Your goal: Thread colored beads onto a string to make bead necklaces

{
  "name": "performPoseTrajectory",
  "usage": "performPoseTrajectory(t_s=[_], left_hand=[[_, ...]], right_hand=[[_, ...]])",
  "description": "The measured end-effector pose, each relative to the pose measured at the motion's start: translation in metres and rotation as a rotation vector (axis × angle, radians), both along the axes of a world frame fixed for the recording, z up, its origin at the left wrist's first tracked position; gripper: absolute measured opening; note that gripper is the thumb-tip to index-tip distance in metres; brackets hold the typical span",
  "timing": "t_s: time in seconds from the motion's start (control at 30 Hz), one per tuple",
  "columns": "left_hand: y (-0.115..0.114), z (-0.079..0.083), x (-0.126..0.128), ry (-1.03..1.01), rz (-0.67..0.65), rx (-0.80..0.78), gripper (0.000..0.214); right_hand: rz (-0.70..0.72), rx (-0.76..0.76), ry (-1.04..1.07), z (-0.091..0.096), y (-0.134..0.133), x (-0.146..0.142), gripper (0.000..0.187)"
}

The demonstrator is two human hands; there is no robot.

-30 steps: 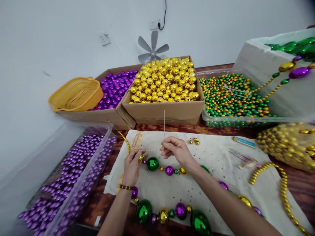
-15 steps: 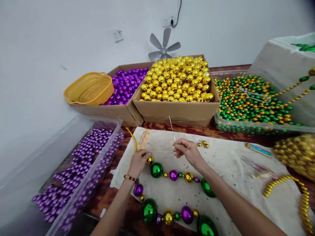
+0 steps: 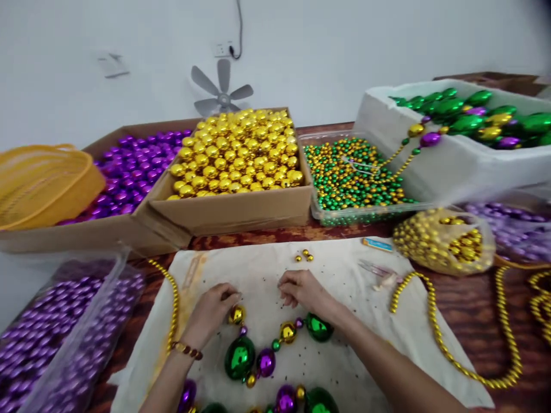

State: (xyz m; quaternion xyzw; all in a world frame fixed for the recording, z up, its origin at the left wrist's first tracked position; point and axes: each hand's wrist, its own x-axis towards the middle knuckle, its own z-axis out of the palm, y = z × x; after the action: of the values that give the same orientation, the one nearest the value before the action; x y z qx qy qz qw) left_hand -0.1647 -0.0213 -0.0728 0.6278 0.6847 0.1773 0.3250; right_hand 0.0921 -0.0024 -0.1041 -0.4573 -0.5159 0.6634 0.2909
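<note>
My left hand (image 3: 214,310) is closed in a pinch at the end of a bead garland (image 3: 240,358), its fingertips against or just above a gold bead (image 3: 236,314). Large green, purple and gold balls with small beads between them run from there across the white cloth (image 3: 340,367). To the right, my right hand (image 3: 302,291) hovers over the cloth with its fingers curled together; what they hold is too fine to make out. A green ball (image 3: 319,327) lies by its wrist. Three small gold beads (image 3: 305,255) rest beyond this hand.
Boxes of gold balls (image 3: 241,155) and purple balls (image 3: 133,166) stand behind, with a yellow basket (image 3: 43,186). Purple beads (image 3: 47,327) fill a left bin. A green-and-gold bead bin (image 3: 353,178), bagged gold beads (image 3: 443,241), scissors (image 3: 374,268) and gold bead strings (image 3: 456,361) are rightward.
The view has swung right, showing more of the foam box. The thin needle and thread at my right hand no longer show. The garland's near end has shifted and lies more bent.
</note>
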Motion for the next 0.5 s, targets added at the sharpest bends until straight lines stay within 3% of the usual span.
performPoseTrajectory(t_s=[0.1,0.2,0.3,0.4,0.5], left_hand=[[0.013,0.018,0.016,0.032,-0.013,0.149,0.023],[0.029,0.045,0.057,-0.003,-0.105,0.289,0.023],[0.052,0.074,0.120,0.012,-0.315,0.462,0.021],[0.088,0.097,0.193,0.112,-0.581,0.629,0.023],[0.138,0.106,0.254,0.397,-0.721,0.611,0.026]], right_hand=[[0.018,-0.011,-0.078,-0.007,0.003,0.006,0.012],[0.042,-0.050,-0.120,-0.009,0.008,0.007,0.016],[0.069,-0.103,-0.122,-0.009,0.014,0.003,0.019],[0.094,-0.162,-0.094,-0.009,0.019,0.001,0.019],[0.106,-0.212,-0.062,-0.010,0.022,0.000,0.019]])
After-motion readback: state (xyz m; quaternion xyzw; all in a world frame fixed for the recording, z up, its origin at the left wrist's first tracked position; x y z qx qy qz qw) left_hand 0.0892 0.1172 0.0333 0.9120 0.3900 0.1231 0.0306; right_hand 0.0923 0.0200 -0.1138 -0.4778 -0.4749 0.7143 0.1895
